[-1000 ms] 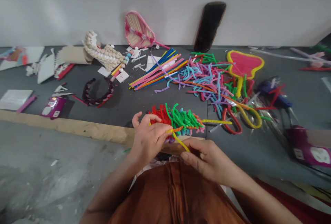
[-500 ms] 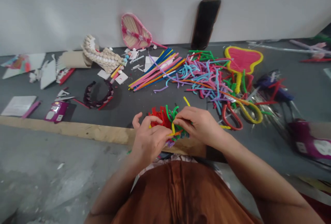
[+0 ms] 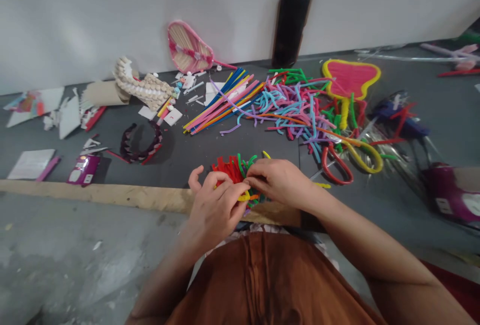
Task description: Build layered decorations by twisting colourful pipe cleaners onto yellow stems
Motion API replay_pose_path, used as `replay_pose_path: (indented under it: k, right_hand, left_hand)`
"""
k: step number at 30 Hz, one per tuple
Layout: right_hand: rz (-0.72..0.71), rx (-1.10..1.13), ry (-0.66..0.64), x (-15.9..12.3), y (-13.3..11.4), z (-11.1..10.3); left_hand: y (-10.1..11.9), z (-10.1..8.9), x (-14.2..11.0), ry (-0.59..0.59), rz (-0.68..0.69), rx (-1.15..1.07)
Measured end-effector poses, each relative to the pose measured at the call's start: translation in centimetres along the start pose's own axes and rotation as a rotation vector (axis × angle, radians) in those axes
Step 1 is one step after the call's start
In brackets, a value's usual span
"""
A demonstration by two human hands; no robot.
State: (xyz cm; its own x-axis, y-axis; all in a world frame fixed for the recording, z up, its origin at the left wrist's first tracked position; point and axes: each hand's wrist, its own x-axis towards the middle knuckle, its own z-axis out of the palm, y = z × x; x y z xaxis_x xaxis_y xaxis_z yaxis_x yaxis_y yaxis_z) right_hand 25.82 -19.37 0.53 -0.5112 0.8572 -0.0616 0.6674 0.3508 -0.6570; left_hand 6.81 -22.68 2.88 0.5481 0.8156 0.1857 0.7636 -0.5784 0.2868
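A bundle of short pipe cleaners (image 3: 229, 166), mostly red and green with bits of orange and purple, lies at the table's front edge between my hands. My left hand (image 3: 217, 197) is closed on its left and near side, thumb and fingertips at a yellow pipe cleaner (image 3: 244, 196). From the right, my right hand (image 3: 275, 180) pinches at the same yellow piece, its fingertips almost meeting the left ones. My fingers hide much of the bundle. Another yellow piece (image 3: 266, 155) shows just beyond my right hand.
A heap of cut pipe cleaners (image 3: 296, 107) and a long bundle (image 3: 225, 102) lie beyond. Scissors (image 3: 352, 157), a dark headband (image 3: 141, 142), a butterfly-shaped piece (image 3: 350, 80), a pink leaf-shaped piece (image 3: 189, 47) and a purple box (image 3: 83, 169) surround the work. A phone (image 3: 291, 27) leans on the wall.
My right fingertips have moved left and down toward my left fingertips. The yellow piece, which stood up between them, is now bent low and mostly covered. The view has shifted slightly.
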Motion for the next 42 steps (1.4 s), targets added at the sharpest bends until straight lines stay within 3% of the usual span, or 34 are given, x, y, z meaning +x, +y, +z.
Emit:
replay_pose_path:
  k: [5,7,10,12,16,22,25,32,37,42]
  right_hand:
    - [-0.042,-0.013,0.033,-0.1,0.4,0.4]
    - [-0.09,-0.04,0.175,-0.5,0.6,0.2]
    - [-0.155,-0.044,0.503,-2.0,0.3,0.0]
    - [-0.197,0.04,0.609,-3.4,-0.2,0.2]
    - [-0.208,0.143,0.393,-5.9,-1.0,2.5]
    - [-0.068,-0.254,0.266,-6.3,-1.7,5.0]
    - [-0.004,-0.297,0.251,-5.8,-2.0,4.9]
    - [0.147,0.187,0.266,-4.3,-2.1,4.1]
    - [0.198,0.131,0.197,-4.1,-2.3,4.6]
    - [0.127,0.071,0.281,-4.3,-2.0,5.4]
  left_hand:
    - [0.5,-0.6,0.2,-0.041,0.055,0.071]
    - [0.6,-0.7,0.2,-0.026,0.035,0.073]
    - [0.3,-0.6,0.2,0.044,0.035,0.038]
    - [0.1,-0.5,0.2,0.069,0.007,0.03]
    - [-0.2,-0.5,0.2,0.102,-0.043,0.036]
    - [0.1,0.0,0.3,0.087,-0.088,-0.042]
    - [0.2,0.2,0.3,0.093,-0.136,-0.063]
    - [-0.1,0.4,-0.2,0.05,-0.156,-0.147]
    - [-0.3,0.7,-0.4,0.058,-0.161,-0.234]
    - [-0.5,0.7,-0.5,0.029,-0.145,-0.212]
